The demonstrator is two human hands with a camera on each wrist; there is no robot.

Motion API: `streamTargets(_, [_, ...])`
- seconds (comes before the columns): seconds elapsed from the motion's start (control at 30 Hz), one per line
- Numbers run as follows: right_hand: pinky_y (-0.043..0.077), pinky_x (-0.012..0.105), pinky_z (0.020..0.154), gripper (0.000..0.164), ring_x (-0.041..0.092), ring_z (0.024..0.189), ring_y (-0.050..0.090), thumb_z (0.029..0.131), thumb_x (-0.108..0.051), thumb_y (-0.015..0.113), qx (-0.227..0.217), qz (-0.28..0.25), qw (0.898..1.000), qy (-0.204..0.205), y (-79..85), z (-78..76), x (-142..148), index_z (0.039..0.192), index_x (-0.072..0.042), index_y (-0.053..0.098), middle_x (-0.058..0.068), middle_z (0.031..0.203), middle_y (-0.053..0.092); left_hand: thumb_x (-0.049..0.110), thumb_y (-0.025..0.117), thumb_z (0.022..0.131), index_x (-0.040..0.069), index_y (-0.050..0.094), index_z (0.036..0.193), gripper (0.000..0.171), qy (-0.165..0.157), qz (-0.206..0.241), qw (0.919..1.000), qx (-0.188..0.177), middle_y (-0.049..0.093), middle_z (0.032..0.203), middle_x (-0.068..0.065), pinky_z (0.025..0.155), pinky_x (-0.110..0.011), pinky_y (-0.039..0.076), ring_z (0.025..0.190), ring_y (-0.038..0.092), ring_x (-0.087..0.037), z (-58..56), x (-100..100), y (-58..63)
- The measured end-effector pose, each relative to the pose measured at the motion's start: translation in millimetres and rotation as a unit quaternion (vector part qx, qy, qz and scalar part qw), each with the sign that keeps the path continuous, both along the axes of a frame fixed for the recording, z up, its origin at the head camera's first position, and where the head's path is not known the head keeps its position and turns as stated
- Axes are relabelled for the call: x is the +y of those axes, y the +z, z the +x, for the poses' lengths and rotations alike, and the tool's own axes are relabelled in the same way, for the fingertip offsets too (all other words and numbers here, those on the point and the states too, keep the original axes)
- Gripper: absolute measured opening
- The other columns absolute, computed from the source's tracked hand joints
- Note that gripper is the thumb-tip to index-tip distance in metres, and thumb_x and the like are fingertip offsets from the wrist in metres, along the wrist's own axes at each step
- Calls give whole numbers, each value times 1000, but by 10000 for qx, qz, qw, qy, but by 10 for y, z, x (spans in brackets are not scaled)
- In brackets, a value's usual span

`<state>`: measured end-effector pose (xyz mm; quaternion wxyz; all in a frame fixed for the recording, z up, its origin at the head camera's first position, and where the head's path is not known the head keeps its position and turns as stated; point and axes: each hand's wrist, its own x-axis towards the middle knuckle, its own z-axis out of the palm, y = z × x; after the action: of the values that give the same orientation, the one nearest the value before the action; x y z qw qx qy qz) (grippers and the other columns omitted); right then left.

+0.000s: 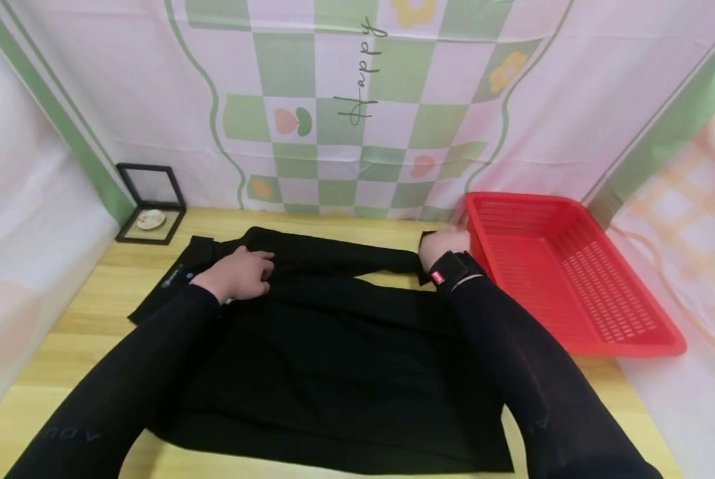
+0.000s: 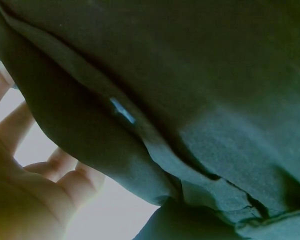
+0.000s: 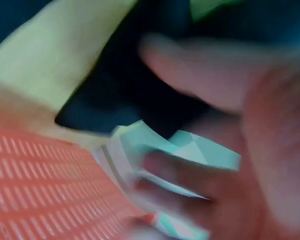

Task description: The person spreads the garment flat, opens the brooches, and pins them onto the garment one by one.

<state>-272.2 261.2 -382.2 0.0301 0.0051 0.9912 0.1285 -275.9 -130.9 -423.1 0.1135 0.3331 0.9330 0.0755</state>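
Observation:
A black long-sleeved top lies spread on the wooden table, one sleeve stretched across its far side. Over the top's left part, my left hand rests with loosely extended fingers. The left wrist view has those fingers beside a fold of the black cloth, where a small pale mark shows. At the sleeve's right end, my right hand pinches the cuff. In the right wrist view the thumb lies across the black cloth, the other fingers blurred below it.
A red plastic basket stands at the right, close beside my right hand. At the back left is a black-framed stand with a small round pale object. Patterned cloth curtains enclose the table at the back and sides.

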Motion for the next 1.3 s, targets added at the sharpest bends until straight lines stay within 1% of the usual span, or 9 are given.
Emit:
streamTargets(0.1, [50, 51, 65, 20, 38, 94, 59, 88, -10, 61, -809, -129, 9953, -520, 0, 24, -4, 99, 2, 73, 26, 105, 64, 14, 58, 94, 15, 56, 75, 20, 49, 2, 10000, -7, 47, 146, -20, 113, -56, 19, 135, 44, -33, -2, -4, -5])
streamTargets(0.17, [50, 51, 67, 17, 38, 99, 57, 86, -12, 64, -978, -194, 9947, -249, -22, 14, 29, 95, -2, 74, 22, 109, 61, 15, 59, 95, 15, 56, 75, 20, 88, -4, 10000, -18, 47, 147, -20, 114, -57, 18, 135, 43, -33, -6, -5, -13])
streamTargets(0.33, [47, 56, 77, 8, 39, 92, 61, 80, -12, 63, -212, -627, 9948, 780, 5, -73, 135, 83, -7, 69, 15, 95, 64, 16, 59, 96, 14, 56, 75, 21, 160, -61, 9998, -27, 45, 148, -19, 115, -60, 12, 137, 42, -33, -19, -6, -34])
streamTargets(0.5, [38, 58, 84, 13, 44, 88, 60, 84, -12, 59, 1118, -792, 9889, 574, 231, -138, 220, 89, -2, 66, 22, 87, 65, 16, 59, 96, 14, 57, 75, 22, 173, -84, 9998, -66, 45, 148, -20, 115, -61, 11, 136, 42, -33, -13, 7, -13])
streamTargets(0.63, [34, 60, 85, 21, 48, 95, 53, 92, -9, 50, 1071, -748, 9907, 372, 440, -138, 278, 94, 0, 69, 28, 94, 61, 16, 59, 97, 15, 57, 76, 22, 201, -100, 9997, -108, 44, 149, -20, 115, -60, 10, 138, 39, -33, 2, 19, 13])
streamTargets(0.77, [34, 62, 84, 28, 50, 96, 54, 90, -10, 42, 741, -1236, 9895, 138, 610, -156, 357, 97, 2, 66, 29, 102, 62, 17, 59, 98, 16, 57, 78, 20, 198, -107, 9997, -73, 43, 150, -19, 115, -60, 9, 140, 36, -32, 5, 14, 3])
streamTargets(0.97, [40, 62, 89, 32, 49, 104, 56, 96, -14, 33, 764, -2216, 9710, 480, 755, -184, 518, 105, 5, 57, 32, 109, 60, 18, 59, 98, 16, 57, 81, 17, 233, -182, 9995, -83, 40, 152, -20, 114, -59, 15, 141, 35, -33, 0, 16, 14])
streamTargets(1.13, [43, 57, 91, 27, 45, 102, 59, 102, -20, 49, 1035, -2606, 9532, 1133, 799, -199, 599, 115, 2, 59, 28, 108, 64, 22, 61, 98, 16, 59, 89, 12, 452, -286, 9984, -165, 37, 153, -22, 109, -56, 25, 141, 32, -39, -27, 7, 19])
streamTargets(1.3, [47, 48, 79, 20, 31, 81, 60, 88, -24, 75, -35, -1957, 9622, 1892, 865, -174, 628, 95, -6, 69, 10, 84, 66, 25, 60, 99, 8, 63, 112, 21, 658, -318, 9971, -191, 37, 152, -25, 112, -59, 17, 142, 30, -40, -64, -37, 2])
